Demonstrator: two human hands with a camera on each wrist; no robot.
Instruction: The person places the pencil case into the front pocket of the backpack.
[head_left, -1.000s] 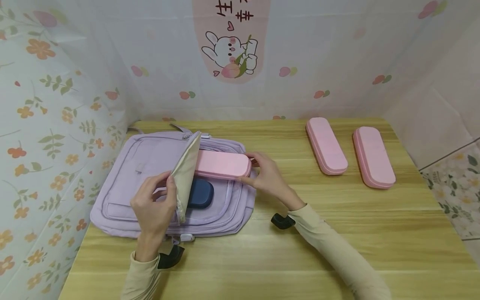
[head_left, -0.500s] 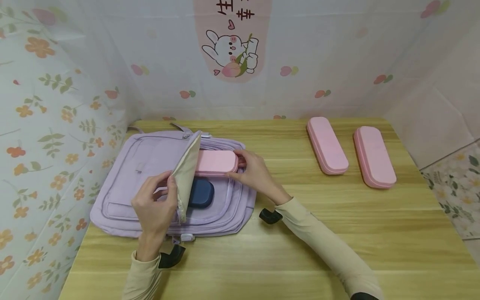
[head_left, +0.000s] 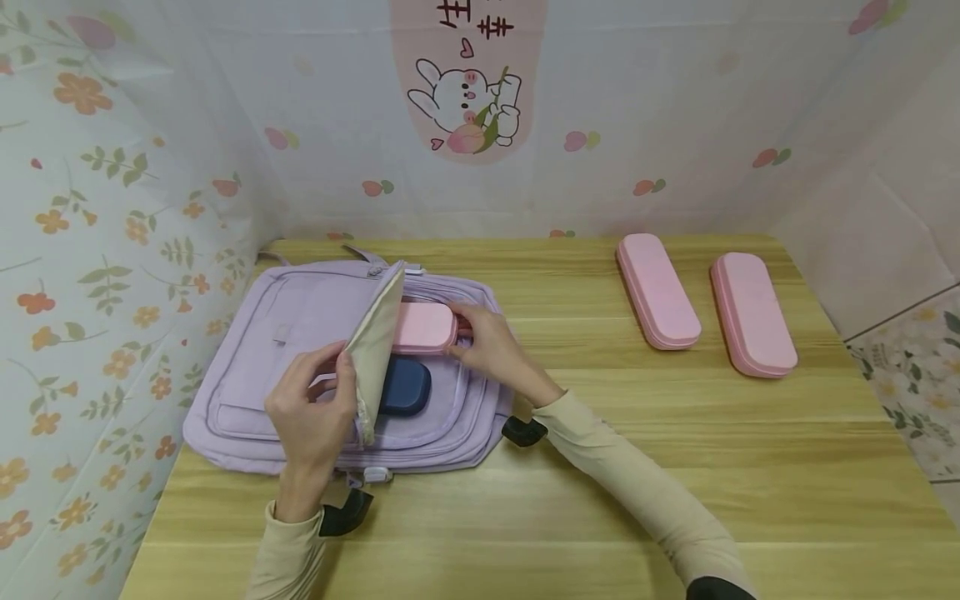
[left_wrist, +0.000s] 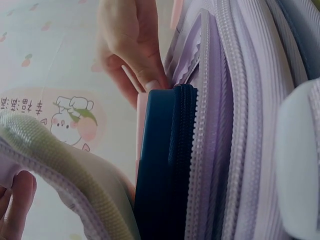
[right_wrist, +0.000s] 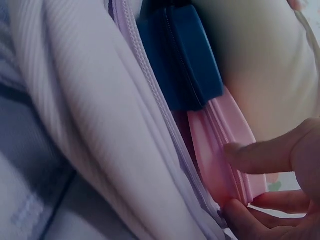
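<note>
A lilac backpack (head_left: 300, 300) lies flat at the left of the table, its front pocket unzipped. My left hand (head_left: 315, 400) pinches the edge of the cream-lined pocket flap (head_left: 373, 358) and holds it raised. With thumb and fingers my right hand (head_left: 491, 346) grips the near end of a pink zippered pencil case (head_left: 426, 327); its far end is hidden under the flap. Beside it in the pocket sits a dark blue zippered case (head_left: 406, 386), partly covered by the flap. In the right wrist view the pink case (right_wrist: 227, 145) lies against the blue case (right_wrist: 185, 60).
Two more pink pencil cases, one (head_left: 658, 292) left of the other (head_left: 753, 315), lie at the back right of the wooden table (head_left: 600, 517). A printed curtain (head_left: 315, 75) hangs behind, with a floral one (head_left: 112, 275) along the left.
My right hand has moved left, sliding the pink pencil case further under the flap, so less of it shows. The left hand and flap have stayed in place.
</note>
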